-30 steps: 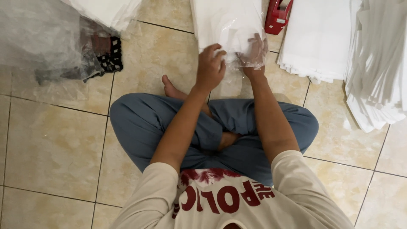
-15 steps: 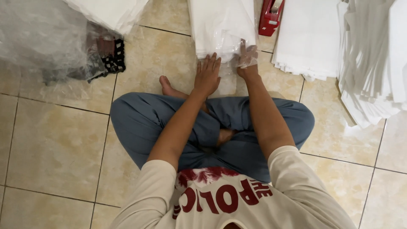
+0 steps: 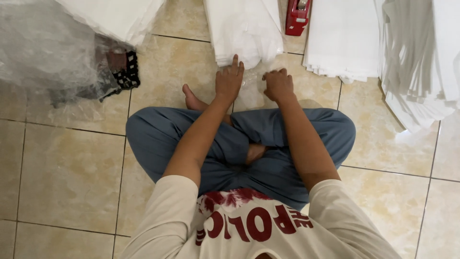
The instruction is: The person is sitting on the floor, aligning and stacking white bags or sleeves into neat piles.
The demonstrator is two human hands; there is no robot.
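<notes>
At upper left of the frame, a clear plastic bag (image 3: 45, 52) held white folded material. Upper centre, a red tape dispenser (image 3: 297, 17) stood between two white stacks (image 3: 342, 38). Your left hand (image 3: 229, 82) lay flat, fingers spread, touching the white stack of sheets (image 3: 244, 31); your right hand (image 3: 278, 85) was curled in a loose fist on crinkled clear film (image 3: 251, 91) below it.

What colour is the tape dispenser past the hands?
Red, with a dark roll; the tape dispenser shows in the head view, at the top.
</notes>
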